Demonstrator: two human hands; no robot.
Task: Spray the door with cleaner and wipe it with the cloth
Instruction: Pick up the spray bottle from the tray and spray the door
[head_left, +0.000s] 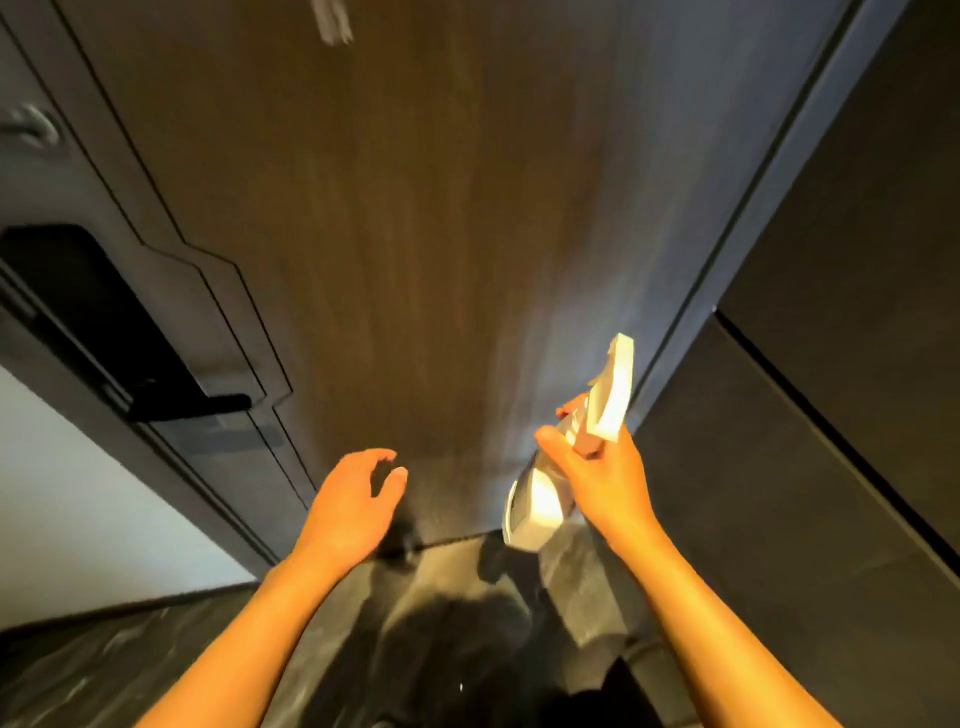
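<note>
A tall dark wood-grain door (415, 234) fills the middle of the head view, seen from close up. My right hand (602, 478) grips a white spray bottle (540, 504) by its neck, with the nozzle head (615, 389) pointing up toward the door's right side. A pale hazy patch shows on the door near the nozzle. My left hand (353, 504) hovers in front of the door's lower part, fingers curled apart and holding nothing. No cloth is visible in either hand. A blurred pale object (332, 23) shows at the top of the door.
A black lock and lever handle (156, 374) sits on the door's left edge. A dark wall panel (831, 364) stands to the right and a white wall (78, 509) to the left. The floor (441, 649) is dark marble, with a small black doorstop (400, 540) at the door's foot.
</note>
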